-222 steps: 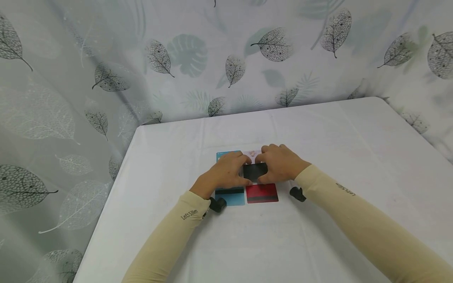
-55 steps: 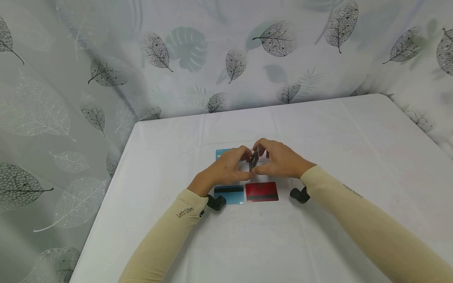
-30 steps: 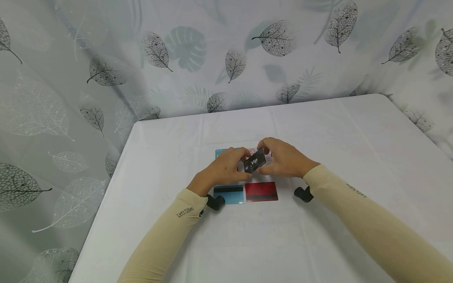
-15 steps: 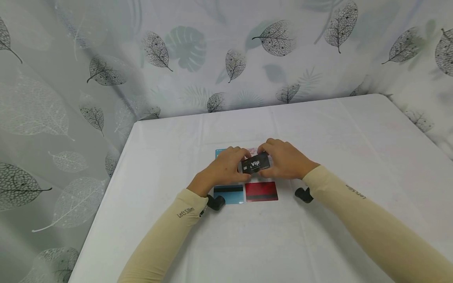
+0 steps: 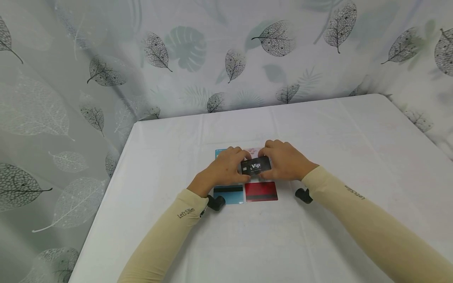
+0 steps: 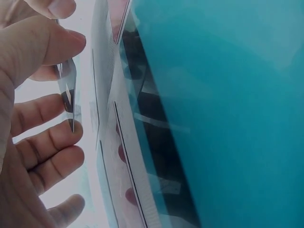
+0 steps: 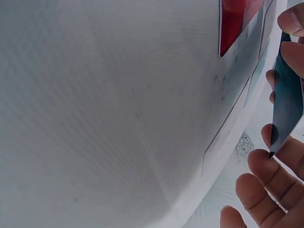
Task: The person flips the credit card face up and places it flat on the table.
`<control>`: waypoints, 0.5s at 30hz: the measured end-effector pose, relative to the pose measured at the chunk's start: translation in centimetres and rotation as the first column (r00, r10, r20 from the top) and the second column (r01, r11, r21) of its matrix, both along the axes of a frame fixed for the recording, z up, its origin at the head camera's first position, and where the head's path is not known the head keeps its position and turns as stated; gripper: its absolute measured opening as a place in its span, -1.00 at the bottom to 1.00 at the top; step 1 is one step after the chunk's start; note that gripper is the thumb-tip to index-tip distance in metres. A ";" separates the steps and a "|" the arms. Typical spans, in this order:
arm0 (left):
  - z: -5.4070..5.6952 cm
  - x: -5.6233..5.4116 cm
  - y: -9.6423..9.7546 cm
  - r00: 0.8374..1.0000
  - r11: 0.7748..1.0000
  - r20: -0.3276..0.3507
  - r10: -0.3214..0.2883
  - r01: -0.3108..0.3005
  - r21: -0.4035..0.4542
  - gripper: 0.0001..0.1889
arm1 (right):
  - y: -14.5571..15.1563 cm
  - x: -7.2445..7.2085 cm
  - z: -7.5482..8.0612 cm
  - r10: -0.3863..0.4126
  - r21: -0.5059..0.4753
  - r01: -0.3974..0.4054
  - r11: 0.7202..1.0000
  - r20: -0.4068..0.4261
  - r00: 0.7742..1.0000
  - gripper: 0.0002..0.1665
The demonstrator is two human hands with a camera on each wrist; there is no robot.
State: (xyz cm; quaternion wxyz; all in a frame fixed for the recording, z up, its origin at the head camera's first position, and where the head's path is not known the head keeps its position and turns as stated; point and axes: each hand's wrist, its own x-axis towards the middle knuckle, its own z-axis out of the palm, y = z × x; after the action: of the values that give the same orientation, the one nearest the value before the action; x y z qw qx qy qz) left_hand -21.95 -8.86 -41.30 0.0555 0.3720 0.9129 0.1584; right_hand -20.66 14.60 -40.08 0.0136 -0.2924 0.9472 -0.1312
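Note:
A black card lettered "Vip" [image 5: 255, 166] is held face up between both hands, close over a group of cards. My left hand [image 5: 226, 167] pinches its left end between thumb and fingers; my right hand [image 5: 284, 161] grips the right end the same way. Seen in the left wrist view, the card [image 6: 70, 92] stands clear of the cards below, thumb on the near side. The right wrist view shows the card [image 7: 287, 97] nearly edge-on between thumb and fingertips. Below the hands lie a blue card with a dark stripe [image 5: 228, 195] and a red card [image 5: 262, 192].
Behind the hands, another blue card [image 5: 219, 152] and a pale pinkish card [image 5: 253, 151] lie on the white-covered table [image 5: 247, 243], partly hidden. A black wrist camera sits under each sleeve. Leaf-patterned cloth [image 5: 191, 51] hangs behind the table.
The black card showed a plain dark face at first, then stood edge-on between the hands. Its "Vip" face has since turned up, and the card has levelled and lowered slightly with the right hand.

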 end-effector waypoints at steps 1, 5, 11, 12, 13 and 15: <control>0.0 0.0 0.0 1.000 1.000 -0.002 0.000 0.000 -0.006 -0.44 | 0.0 0.0 0.0 0.002 0.006 -0.002 1.000 -0.003 1.000 -0.34; 0.0 0.1 0.1 1.000 1.000 -0.014 -0.007 0.007 -0.026 -0.44 | 0.0 0.1 -0.1 0.001 0.027 -0.001 1.000 -0.008 1.000 -0.33; 0.0 0.1 0.3 1.000 0.999 -0.025 -0.014 0.012 -0.050 -0.44 | 0.0 0.1 -0.3 -0.013 0.063 0.013 0.998 -0.004 1.000 -0.32; 0.0 0.1 0.3 1.000 0.999 -0.023 -0.012 0.011 -0.054 -0.44 | 0.0 0.1 -0.4 -0.014 0.065 0.014 0.998 -0.003 1.000 -0.31; 0.0 0.1 0.3 1.000 0.998 -0.022 -0.010 0.008 -0.059 -0.44 | 0.0 0.1 -0.4 -0.016 0.065 0.016 0.998 -0.002 1.000 -0.31; 0.0 0.2 0.4 1.000 0.998 -0.018 -0.006 0.004 -0.066 -0.44 | 0.0 0.2 -0.4 -0.017 0.068 0.017 0.998 -0.001 1.000 -0.31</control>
State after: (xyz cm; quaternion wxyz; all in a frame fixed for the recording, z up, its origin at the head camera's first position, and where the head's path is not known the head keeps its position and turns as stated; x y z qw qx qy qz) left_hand -21.78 -8.46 -41.34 0.0598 0.3737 0.9172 0.1244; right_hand -20.48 14.60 -40.46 0.0223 -0.2835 0.9536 -0.0991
